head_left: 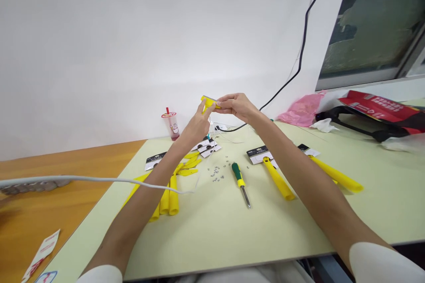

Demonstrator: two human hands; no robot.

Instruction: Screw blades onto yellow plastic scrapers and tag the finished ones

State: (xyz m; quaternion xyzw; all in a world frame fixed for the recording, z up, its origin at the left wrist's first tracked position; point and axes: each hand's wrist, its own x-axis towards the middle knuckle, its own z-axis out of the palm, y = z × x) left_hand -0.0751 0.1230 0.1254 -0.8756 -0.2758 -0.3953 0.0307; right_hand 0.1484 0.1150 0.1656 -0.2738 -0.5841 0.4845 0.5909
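Note:
Above the far part of the table, my left hand (pixel 195 129) and my right hand (pixel 239 107) are both closed on a small yellow plastic piece (pixel 209 101) with a thin grey edge. Fingers cover part of it, so its full shape is hidden. Beneath my hands, a green and yellow screwdriver (pixel 239 179) lies beside scattered small metal screws (pixel 216 172). Yellow hollow handles (pixel 174 196) and flat yellow pieces (pixel 190 164) rest by my left forearm. Near my right forearm lie a yellow handle (pixel 278 180) touching a black-and-white card (pixel 259 154) and another yellow handle (pixel 338 174).
A lidded drink cup (pixel 171 126) stands against the wall near several printed cards (pixel 207 147). A black cable (pixel 303 48) hangs down to the table; a white cable (pixel 99 179) crosses at left. Pink plastic (pixel 303 108) and red packaging (pixel 378 108) lie at the right back.

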